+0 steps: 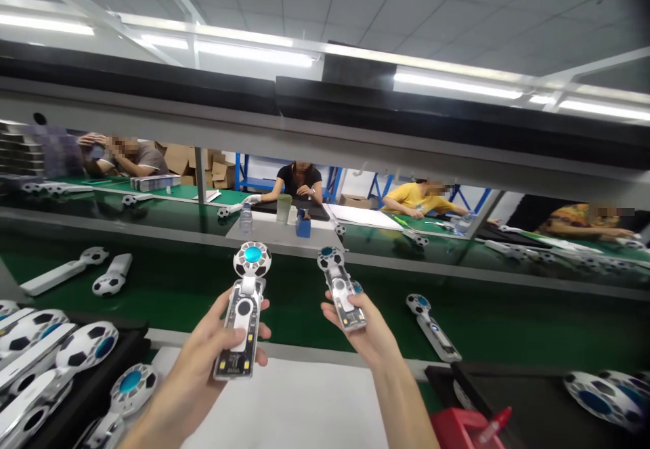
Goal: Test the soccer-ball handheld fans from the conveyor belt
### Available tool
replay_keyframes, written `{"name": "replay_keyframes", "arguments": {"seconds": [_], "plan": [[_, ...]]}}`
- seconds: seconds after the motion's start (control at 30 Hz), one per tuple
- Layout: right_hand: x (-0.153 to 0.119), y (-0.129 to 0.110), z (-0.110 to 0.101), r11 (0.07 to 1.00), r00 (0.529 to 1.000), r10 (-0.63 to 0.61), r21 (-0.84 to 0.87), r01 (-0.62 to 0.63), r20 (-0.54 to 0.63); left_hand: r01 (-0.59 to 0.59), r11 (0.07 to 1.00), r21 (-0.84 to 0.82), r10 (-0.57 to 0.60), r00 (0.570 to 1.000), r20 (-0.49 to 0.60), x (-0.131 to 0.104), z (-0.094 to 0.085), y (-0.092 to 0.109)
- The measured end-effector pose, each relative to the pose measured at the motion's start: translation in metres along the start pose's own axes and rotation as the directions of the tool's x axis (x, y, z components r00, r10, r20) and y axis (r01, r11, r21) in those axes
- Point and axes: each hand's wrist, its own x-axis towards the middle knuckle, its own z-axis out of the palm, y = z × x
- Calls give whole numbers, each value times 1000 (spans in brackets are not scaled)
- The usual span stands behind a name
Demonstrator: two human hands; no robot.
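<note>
My left hand (196, 351) is wrapped round a football-headed handheld device (252, 254), its thumb on the white strip of the clear handle. This one stands upright, with a blue disc on the ball and a circuit board showing through the handle. In my right hand (376, 334) is a matching football-headed device (330, 259), tilted to the left, the thumb pressed on its handle. Another blue disc (357, 287) shows just behind that handle; what it belongs to is mostly hidden. Below both hands lies a white sheet (289, 405).
A green conveyor belt (167, 300) crosses ahead, carrying more such devices (434, 327). Black trays of devices (86, 347) stand at left and right (512, 395). A red holder (457, 429) with a marker (493, 425) is at lower right. Several co-workers (299, 185) sit opposite, beneath an overhead beam.
</note>
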Motion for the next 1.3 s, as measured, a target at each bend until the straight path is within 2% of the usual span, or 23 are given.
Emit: {"name": "replay_keyframes", "arguments": {"seconds": [0.17,0.33,0.4,0.47,0.53,0.6,0.73,0.83,0.97,1.1,1.2,1.3], "plan": [[-31,-16,21,996,997,-57,-61,60,51,-35,995,-93,35,999,-3,0,6,-5],[-53,-15,41,998,988,-23,-58,32,151,-41,938,-345,68,995,68,-3,13,-9],[-58,-8,49,998,962,30,-64,-14,270,-31,901,-432,77,993,91,-1,12,-11],[-61,3,58,996,917,76,-78,-50,392,-21,876,-482,82,991,106,1,9,-12],[-62,15,66,996,886,91,-60,-72,455,-19,868,-496,96,987,130,3,4,-11],[-62,26,74,995,890,93,-17,-95,447,-39,877,-479,114,985,128,4,0,-9],[-61,38,84,985,906,159,-4,-171,393,-95,897,-432,125,991,43,4,-5,-2],[-61,45,84,984,914,169,-14,-177,368,-136,929,-343,166,984,59,7,-4,-1],[-61,50,81,996,946,75,-74,-54,316,-241,960,-145,248,968,31,10,-3,-6],[-60,48,80,988,963,-36,-134,74,269,-263,964,-30,264,962,63,9,-2,-11],[-59,44,77,983,964,-52,-155,94,260,-251,968,-30,252,962,108,6,0,-12],[-60,38,73,978,960,-17,-193,74,279,-215,974,-74,224,963,149,3,1,-11]]}}
